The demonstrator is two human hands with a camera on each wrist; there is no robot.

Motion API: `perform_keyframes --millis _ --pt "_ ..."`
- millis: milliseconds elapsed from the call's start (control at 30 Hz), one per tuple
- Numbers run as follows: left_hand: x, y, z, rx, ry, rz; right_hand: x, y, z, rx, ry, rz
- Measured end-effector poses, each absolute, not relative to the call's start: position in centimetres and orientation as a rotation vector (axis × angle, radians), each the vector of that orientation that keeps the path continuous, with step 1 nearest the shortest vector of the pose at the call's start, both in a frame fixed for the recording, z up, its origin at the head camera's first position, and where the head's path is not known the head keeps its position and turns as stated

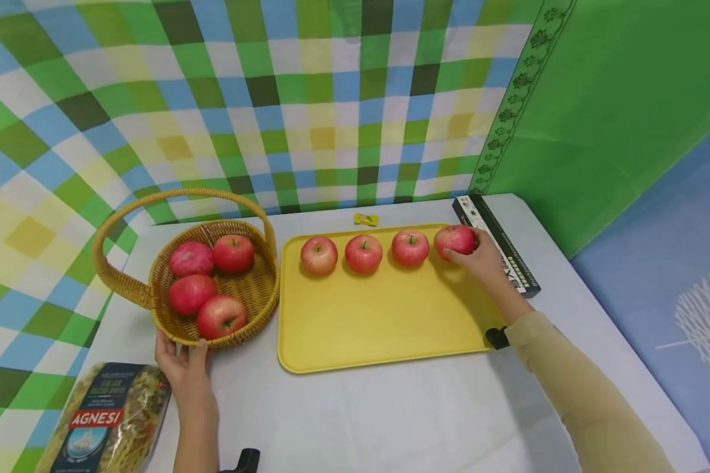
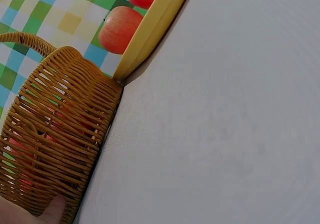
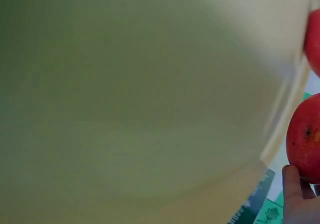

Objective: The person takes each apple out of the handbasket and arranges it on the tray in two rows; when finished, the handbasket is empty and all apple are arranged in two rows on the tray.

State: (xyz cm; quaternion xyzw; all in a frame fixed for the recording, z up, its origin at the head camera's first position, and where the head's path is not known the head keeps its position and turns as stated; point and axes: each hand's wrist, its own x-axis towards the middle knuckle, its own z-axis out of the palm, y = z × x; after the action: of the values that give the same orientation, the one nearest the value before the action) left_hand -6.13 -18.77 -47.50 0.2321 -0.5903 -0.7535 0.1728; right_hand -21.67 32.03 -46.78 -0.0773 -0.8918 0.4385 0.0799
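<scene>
At the far right corner of the yellow tray [image 1: 355,322], my right hand [image 1: 479,256] grips a red apple [image 1: 454,240] between thumb and fingers. Three other apples stand in a row along the tray's far side: one at the left [image 1: 319,255], one in the middle [image 1: 363,254] and one [image 1: 410,247] nearest the held apple. My left hand [image 1: 183,374] touches the near side of a wicker basket [image 1: 266,309], its thumb [image 2: 54,210] against the woven outer wall in the left wrist view. Inside the basket lie several red apples [image 1: 221,316].
A bag of Agnesi pasta [image 1: 103,420] lies at the near left, close to my left hand. Right of the tray lies a long dark box [image 1: 499,246], beneath my right wrist. Behind the tray is a small yellow packet [image 1: 365,219]. The basket's tall handle [image 1: 183,192] arches upward.
</scene>
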Motion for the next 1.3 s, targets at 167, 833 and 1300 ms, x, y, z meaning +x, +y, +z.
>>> perform_keyframes --millis 167,833,1300 --pt "-6.21 -18.84 -47.63 0.675 -1.672 -2.15 -22.41 31.73 -47.58 -0.248 -2.697 1.258" --pt "-6.18 -18.79 -47.29 0.677 -1.685 -2.129 -22.0 31.81 -47.56 -0.265 -2.737 1.399" --pt "-6.14 -18.97 -47.43 0.648 -1.696 -2.124 -21.97 31.01 -46.65 -0.278 -2.697 1.464"
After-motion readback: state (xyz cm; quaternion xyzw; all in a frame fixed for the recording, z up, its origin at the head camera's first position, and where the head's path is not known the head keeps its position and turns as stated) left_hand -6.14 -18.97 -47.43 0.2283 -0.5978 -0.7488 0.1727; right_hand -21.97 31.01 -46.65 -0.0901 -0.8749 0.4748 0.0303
